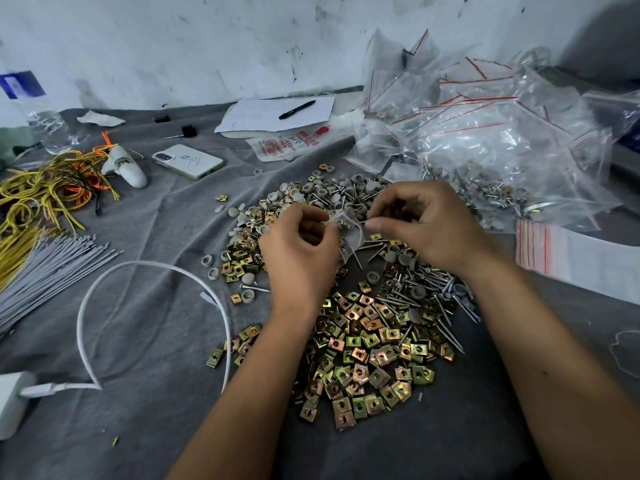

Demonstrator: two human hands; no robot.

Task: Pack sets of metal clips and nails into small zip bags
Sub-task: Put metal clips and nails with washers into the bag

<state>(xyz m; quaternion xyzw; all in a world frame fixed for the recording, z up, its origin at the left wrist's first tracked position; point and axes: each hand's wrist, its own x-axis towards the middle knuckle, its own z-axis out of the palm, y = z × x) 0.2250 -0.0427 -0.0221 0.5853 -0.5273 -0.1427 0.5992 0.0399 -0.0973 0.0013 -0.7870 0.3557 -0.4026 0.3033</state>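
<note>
A small clear zip bag (pixel 349 233) hangs between my two hands above the parts heap, with a nail and small parts showing inside it. My left hand (pixel 301 247) pinches the bag's left top edge. My right hand (pixel 422 223) pinches its right top edge with thumb and forefinger. Below lies a spread of gold-coloured square metal clips (pixel 367 355). Nails and screws (pixel 426 289) are heaped to the right under my right wrist. Grey round caps (pixel 322 192) lie scattered at the far side of the heap.
A grey cloth (pixel 156 393) covers the table. Filled zip bags (pixel 485 133) pile up at back right, flat empty bags (pixel 568 258) at right. A phone (pixel 188 161), paper with a pen (pixel 298 109), yellow cords (pixel 41 192), grey ties (pixel 45 268) and a white cable (pixel 152 268) lie left.
</note>
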